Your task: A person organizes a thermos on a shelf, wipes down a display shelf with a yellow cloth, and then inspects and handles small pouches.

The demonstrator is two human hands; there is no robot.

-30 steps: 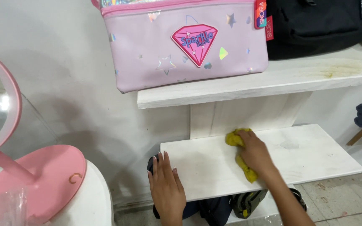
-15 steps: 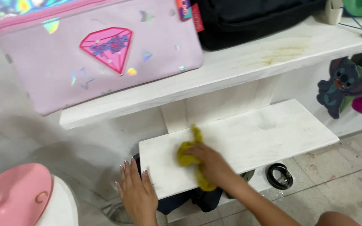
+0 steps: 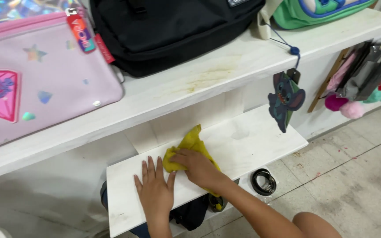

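Observation:
My right hand (image 3: 198, 169) presses a crumpled yellow cloth (image 3: 190, 143) onto a low white shelf board (image 3: 252, 139). One corner of the cloth sticks up towards the back of the board; another end hangs over the front edge. My left hand (image 3: 154, 191) lies flat on the same board, fingers spread, just left of the cloth and touching it. The board's right half shows a faint round mark.
Above runs a long white shelf (image 3: 208, 81) with yellowish stains, carrying a pink bag (image 3: 36, 88), a black backpack (image 3: 173, 31) and a green bag (image 3: 318, 11). A blue cartoon keychain (image 3: 286, 100) dangles over the board. Dark items and a black ring (image 3: 263, 181) lie on the tiled floor below.
The view has swung right and closer. My right hand keeps rubbing the cloth over the board's left part; my left hand has moved from the front edge onto the board beside it.

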